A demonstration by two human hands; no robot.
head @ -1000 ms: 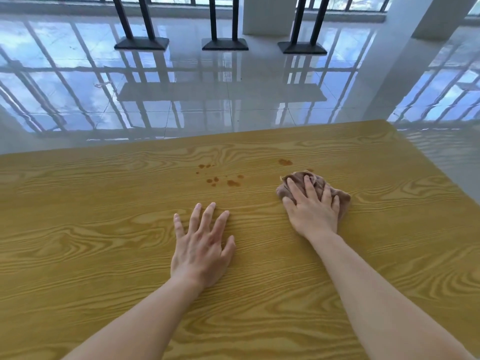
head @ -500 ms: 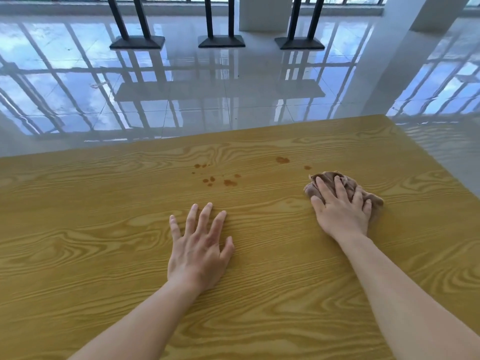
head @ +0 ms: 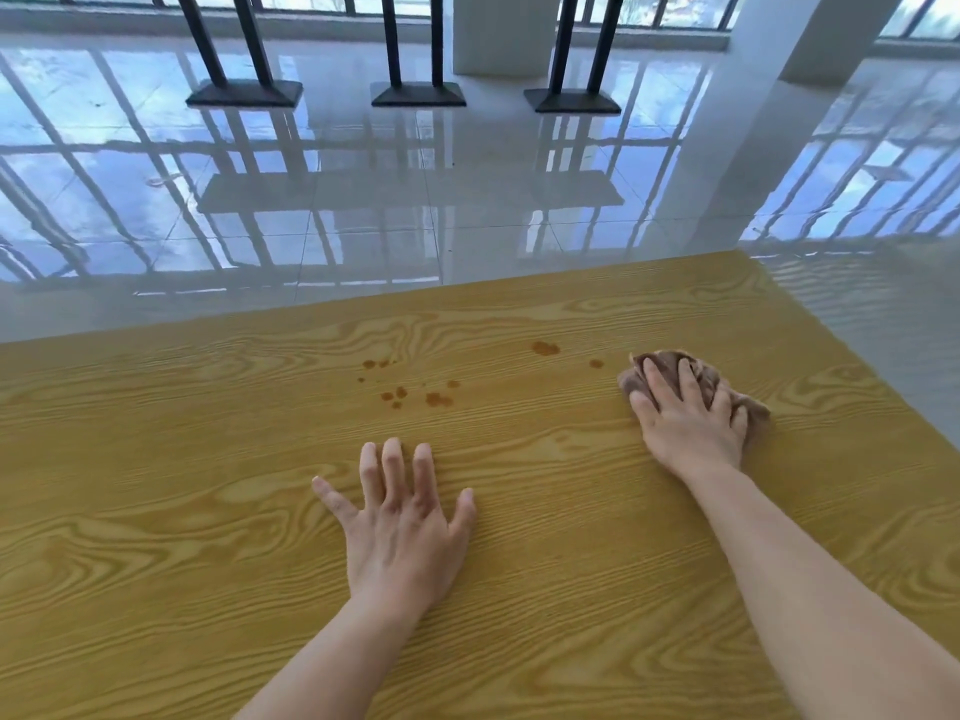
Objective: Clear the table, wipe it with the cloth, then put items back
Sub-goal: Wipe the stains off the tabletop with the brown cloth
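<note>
Head cam: right hand [head: 691, 423] is down on the cloth [head: 670, 363], far-right part of the table [head: 156, 511], fingers curled over the brown wad and gripping it against the wood. Left hand [head: 405, 527] lies flat mid-table, fingers spread, holding nothing, prob. just bracing. Brown stains [head: 439, 399] sit between the two, nearest spot just beside the cloth's left edge.

Cloth looks soft, light and limp. It'll bunch and slip under the palm, so hold it from the top w/ the whole hand and push down, not by a corner. Can't tell if the thumb tucks under; it's hidden.

Wad is lumpy, w/ no real front. Its long axis runs diagonally, far-left to near-right, roughly across the fingers.
</note>
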